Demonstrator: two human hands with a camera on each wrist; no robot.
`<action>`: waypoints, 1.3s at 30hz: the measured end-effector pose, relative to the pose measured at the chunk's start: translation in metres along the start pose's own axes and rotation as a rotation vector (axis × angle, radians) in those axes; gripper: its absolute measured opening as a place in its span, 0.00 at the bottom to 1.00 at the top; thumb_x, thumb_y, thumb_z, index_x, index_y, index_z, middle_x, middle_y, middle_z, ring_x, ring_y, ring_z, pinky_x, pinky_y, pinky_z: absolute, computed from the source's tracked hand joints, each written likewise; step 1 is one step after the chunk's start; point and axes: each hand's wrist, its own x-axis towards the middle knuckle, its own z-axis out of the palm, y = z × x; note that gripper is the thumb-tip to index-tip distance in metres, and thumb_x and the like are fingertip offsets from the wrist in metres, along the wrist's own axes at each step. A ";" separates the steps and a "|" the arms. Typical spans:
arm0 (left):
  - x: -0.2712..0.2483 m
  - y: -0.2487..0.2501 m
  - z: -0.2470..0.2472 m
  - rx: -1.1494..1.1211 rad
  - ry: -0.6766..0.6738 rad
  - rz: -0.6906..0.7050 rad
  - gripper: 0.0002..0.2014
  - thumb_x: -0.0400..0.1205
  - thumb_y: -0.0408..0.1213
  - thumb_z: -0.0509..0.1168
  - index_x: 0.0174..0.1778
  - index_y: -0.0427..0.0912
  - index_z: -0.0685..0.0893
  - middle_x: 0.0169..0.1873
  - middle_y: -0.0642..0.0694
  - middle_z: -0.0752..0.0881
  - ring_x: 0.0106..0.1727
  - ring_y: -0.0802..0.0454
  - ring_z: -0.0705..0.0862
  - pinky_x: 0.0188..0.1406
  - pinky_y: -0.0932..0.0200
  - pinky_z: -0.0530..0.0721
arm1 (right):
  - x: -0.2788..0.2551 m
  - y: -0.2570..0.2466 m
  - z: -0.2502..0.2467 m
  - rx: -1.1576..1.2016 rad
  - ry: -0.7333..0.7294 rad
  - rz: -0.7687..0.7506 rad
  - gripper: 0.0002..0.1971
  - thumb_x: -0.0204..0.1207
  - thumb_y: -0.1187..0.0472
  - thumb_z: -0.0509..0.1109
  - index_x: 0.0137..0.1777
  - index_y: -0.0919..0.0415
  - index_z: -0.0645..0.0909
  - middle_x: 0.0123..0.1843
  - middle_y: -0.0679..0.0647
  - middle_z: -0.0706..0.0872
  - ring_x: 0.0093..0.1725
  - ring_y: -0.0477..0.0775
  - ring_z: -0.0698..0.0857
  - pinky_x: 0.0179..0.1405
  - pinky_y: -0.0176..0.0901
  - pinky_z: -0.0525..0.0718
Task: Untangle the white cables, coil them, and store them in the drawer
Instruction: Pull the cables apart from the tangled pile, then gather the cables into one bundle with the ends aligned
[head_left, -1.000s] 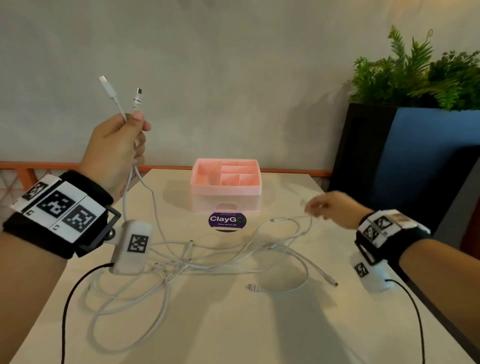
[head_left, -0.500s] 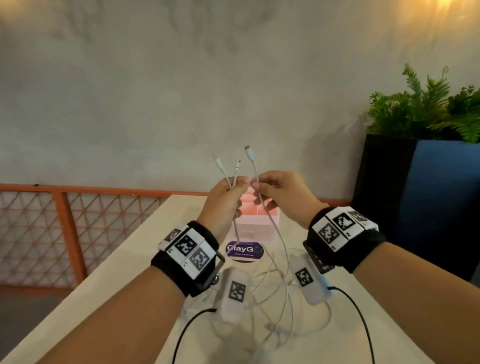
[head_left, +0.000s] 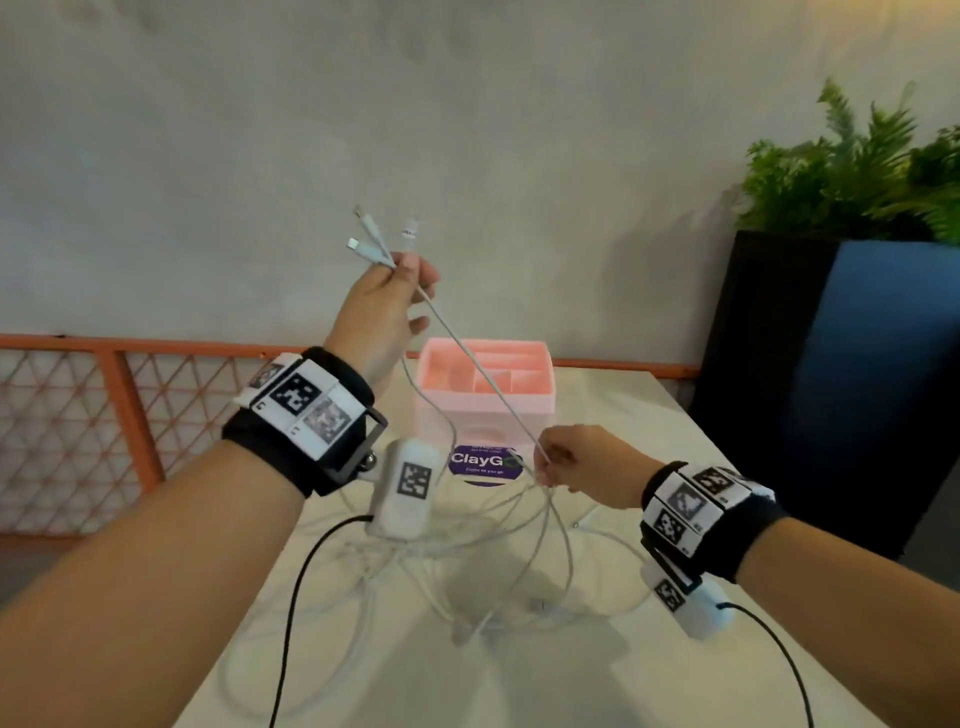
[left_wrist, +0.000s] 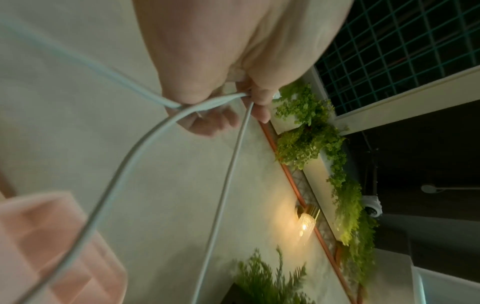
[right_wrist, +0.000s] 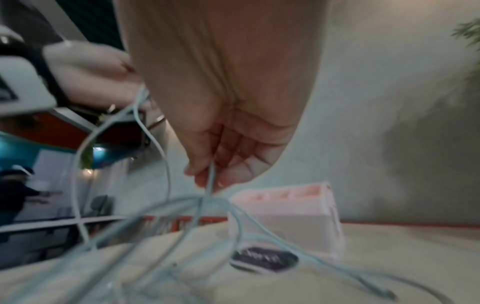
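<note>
My left hand (head_left: 395, 291) is raised above the table and pinches three white cables (head_left: 470, 358) just below their plugs (head_left: 371, 236), which stick up from the fingers. In the left wrist view the left hand (left_wrist: 244, 98) holds the strands bunched between thumb and fingers. One cable runs taut down to my right hand (head_left: 558, 460), which pinches it low, in front of the pink drawer box (head_left: 524, 410). The right wrist view shows that pinch (right_wrist: 211, 181) on the strand. The remaining cable lengths (head_left: 493, 571) lie tangled in loops on the table.
The pink box has open compartments on top and stands at the table's (head_left: 649, 675) far middle. A purple round sticker (head_left: 480, 462) lies in front of it. An orange lattice railing (head_left: 104, 415) runs on the left. A dark planter with ferns (head_left: 831, 338) stands at the right.
One second ago the right hand picked a cable end off the table. It brought the end up to the left hand's bunch, then slid down that cable to just above the table.
</note>
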 end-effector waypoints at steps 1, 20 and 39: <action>0.002 0.006 -0.006 -0.075 -0.025 -0.009 0.15 0.88 0.42 0.52 0.36 0.50 0.76 0.35 0.54 0.85 0.43 0.56 0.84 0.48 0.55 0.78 | -0.001 0.010 0.004 -0.011 0.019 0.018 0.09 0.72 0.69 0.65 0.36 0.54 0.78 0.34 0.45 0.81 0.35 0.49 0.79 0.38 0.37 0.77; 0.004 0.034 -0.059 0.368 0.091 0.153 0.07 0.80 0.45 0.64 0.37 0.50 0.78 0.24 0.53 0.69 0.22 0.58 0.66 0.25 0.59 0.64 | 0.056 -0.009 -0.042 0.304 0.446 -0.050 0.07 0.77 0.56 0.68 0.50 0.56 0.85 0.32 0.46 0.82 0.25 0.38 0.80 0.28 0.26 0.76; 0.017 0.006 -0.047 0.441 0.154 0.159 0.13 0.83 0.47 0.59 0.33 0.52 0.79 0.23 0.54 0.69 0.26 0.55 0.67 0.28 0.57 0.66 | 0.051 0.021 -0.013 -0.176 0.169 0.078 0.13 0.77 0.66 0.59 0.32 0.52 0.72 0.42 0.55 0.89 0.34 0.54 0.80 0.40 0.43 0.80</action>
